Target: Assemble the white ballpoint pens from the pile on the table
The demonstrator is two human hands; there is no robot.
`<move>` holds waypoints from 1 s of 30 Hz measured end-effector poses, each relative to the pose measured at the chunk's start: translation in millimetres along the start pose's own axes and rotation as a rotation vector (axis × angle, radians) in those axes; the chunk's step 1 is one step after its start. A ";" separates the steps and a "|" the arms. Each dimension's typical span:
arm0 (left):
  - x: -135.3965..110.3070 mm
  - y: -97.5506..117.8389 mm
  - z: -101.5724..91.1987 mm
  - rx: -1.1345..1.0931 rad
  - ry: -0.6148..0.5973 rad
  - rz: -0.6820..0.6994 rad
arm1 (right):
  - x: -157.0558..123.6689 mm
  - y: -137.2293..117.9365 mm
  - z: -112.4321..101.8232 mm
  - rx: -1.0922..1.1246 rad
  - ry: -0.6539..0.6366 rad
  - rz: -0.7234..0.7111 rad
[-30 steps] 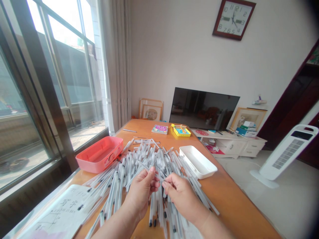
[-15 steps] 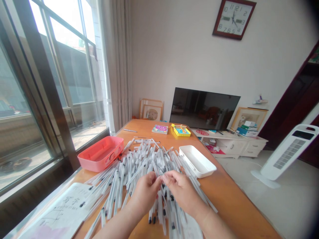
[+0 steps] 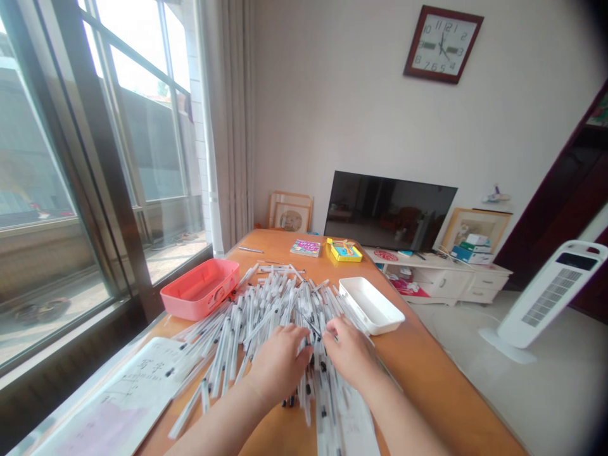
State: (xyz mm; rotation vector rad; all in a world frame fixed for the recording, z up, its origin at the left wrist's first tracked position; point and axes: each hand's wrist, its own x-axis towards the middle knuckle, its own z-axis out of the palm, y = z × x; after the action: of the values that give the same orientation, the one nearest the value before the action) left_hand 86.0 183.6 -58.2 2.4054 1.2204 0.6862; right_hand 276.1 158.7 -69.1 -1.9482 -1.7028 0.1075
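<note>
A large heap of clear pens (image 3: 266, 304) with black ends spreads over the wooden table (image 3: 427, 386). Above the near side of this heap is my left hand (image 3: 284, 360), its fingers curled and thumb bent in. My right hand (image 3: 349, 349) is a short way to the right, also closed, with thumb and forefinger together. A gap separates the two hands, and thin dark pen parts (image 3: 313, 328) show in it. Whatever either hand pinches is too small and too covered by fingers to name.
A red plastic box (image 3: 199, 307) stands left of the heap, a white tray (image 3: 396, 320) right of it. A sheet with writing (image 3: 114, 405) lies at near left. Farther back are a colourful booklet (image 3: 305, 247) and a yellow box (image 3: 346, 256).
My hands, whose fingertips met over the pens, have moved apart to left and right. The camera view has shifted slightly.
</note>
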 end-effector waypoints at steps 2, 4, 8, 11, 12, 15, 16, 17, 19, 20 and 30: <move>-6.8 3.4 8.1 0.130 -0.084 0.045 | -4.9 -4.5 5.2 -0.059 -0.041 -0.038; -15.6 6.9 14.9 0.210 -0.109 0.077 | -9.4 -10.0 8.9 -0.136 -0.087 -0.082; -36.7 12.8 16.7 0.243 -0.141 0.100 | -18.1 -19.8 8.9 -0.182 -0.146 -0.145; -52.5 16.5 12.5 0.243 -0.148 0.091 | -28.7 -25.5 5.5 -0.177 -0.187 -0.208; -57.4 17.3 11.0 0.237 -0.151 0.088 | -33.3 -27.0 4.2 -0.168 -0.199 -0.231; -70.7 18.6 6.5 0.202 -0.167 0.110 | -49.1 -30.5 0.1 -0.127 -0.225 -0.286; -74.9 18.7 4.9 0.192 -0.175 0.123 | -54.6 -31.3 -1.4 -0.117 -0.228 -0.298; -78.9 18.7 3.1 0.184 -0.186 0.138 | -60.1 -31.9 -3.0 -0.111 -0.229 -0.307; -86.5 18.6 -1.0 0.170 -0.207 0.167 | -70.5 -33.0 -6.3 -0.103 -0.230 -0.318; -90.2 18.5 -3.2 0.161 -0.215 0.185 | -75.4 -33.4 -8.0 -0.098 -0.231 -0.322; -116.6 8.8 -19.4 0.251 -0.187 0.435 | -110.9 -37.2 -22.7 -0.077 -0.222 -0.315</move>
State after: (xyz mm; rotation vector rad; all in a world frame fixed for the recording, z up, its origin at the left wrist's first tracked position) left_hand 21.3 84.8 -68.0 2.9077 0.7503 0.4260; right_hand 230.2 48.8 -65.1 -1.7468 -2.1674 0.1478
